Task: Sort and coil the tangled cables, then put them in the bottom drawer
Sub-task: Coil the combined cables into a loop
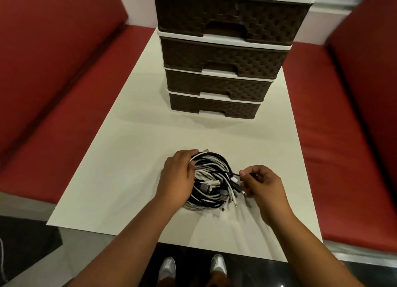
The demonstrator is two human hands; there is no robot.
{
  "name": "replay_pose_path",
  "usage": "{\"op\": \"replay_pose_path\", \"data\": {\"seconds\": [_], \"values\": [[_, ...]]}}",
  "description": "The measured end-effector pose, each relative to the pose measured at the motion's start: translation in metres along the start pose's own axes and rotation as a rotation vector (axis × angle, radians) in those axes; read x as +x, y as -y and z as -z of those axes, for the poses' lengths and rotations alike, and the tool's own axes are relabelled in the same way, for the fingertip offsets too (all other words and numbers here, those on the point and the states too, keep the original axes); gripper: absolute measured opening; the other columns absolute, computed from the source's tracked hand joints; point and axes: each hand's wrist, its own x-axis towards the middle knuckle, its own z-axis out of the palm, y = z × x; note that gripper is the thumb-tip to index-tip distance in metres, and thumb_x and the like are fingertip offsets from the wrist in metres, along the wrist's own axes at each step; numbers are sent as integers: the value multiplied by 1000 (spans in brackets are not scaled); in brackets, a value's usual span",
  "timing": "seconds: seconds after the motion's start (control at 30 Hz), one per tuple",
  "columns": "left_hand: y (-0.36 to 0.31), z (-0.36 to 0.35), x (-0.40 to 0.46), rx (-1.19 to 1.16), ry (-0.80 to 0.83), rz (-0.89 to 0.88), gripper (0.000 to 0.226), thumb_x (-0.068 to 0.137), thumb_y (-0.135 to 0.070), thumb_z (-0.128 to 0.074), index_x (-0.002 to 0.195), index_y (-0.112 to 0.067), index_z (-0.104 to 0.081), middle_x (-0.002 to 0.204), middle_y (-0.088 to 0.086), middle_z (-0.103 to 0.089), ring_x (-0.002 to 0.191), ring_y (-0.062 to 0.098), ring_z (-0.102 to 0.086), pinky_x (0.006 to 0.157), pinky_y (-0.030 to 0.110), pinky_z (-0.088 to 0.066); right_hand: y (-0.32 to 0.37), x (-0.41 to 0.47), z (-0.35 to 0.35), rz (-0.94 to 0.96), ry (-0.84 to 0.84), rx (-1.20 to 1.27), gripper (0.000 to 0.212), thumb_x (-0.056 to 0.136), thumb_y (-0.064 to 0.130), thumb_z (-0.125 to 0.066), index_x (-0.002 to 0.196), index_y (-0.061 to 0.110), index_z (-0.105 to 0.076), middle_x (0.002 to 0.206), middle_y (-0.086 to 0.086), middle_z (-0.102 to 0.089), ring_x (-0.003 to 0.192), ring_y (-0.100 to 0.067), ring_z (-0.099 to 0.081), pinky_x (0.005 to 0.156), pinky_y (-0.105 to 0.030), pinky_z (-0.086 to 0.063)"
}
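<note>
No readable text anywhere — no labels, brands, numbers or signs.

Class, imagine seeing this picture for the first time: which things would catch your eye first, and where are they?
Most striking is the tangle of black and white cables on the near part of the white table, with the left hand gripping its left side and the right hand pinching a black cable at its right. Behind stands a tall dark woven drawer unit, all drawers shut, flanked by red cushions.

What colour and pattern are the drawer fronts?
Dark brown with a woven, basket-like texture on the drawer fronts, set in a white frame; the head view shows it.
</note>
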Motion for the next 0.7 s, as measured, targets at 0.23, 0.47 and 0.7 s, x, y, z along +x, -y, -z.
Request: {"op": "replay_pose_path", "data": {"seconds": [0.23, 0.47, 0.7], "values": [[-6, 1, -11, 129, -97, 18, 35, 94, -17, -50, 128, -22, -59, 127, 0, -59, 110, 29, -50, 89, 41, -45, -2, -6, 5, 111, 87, -393, 11, 89, 22, -68, 79, 22, -72, 76, -1, -68, 62, -22, -65, 64, -41, -56], [-38, 21, -6, -118, 278, -404, 28, 90, -37, -56, 114, -29, -70, 115, -19, -65, 117, -2, -49, 102, 25, -37, 2, -16, 13, 78, 137, -385, 12, 84, 4, -69, 85, 15, -73, 74, -4, -73, 68, -18, -68, 70, -34, -55], [-34, 9, -15, -210, 331, -358, 30, 93, -34, -53, 119, -25, -66, 122, -18, -61, 123, 2, -48, 104, 29, -38, -2, -27, 13, -290, 217, 232, 9, 81, -11, -67, 87, -3, -67, 84, -21, -68, 78, -29, -67, 76, -31, -60]]}}
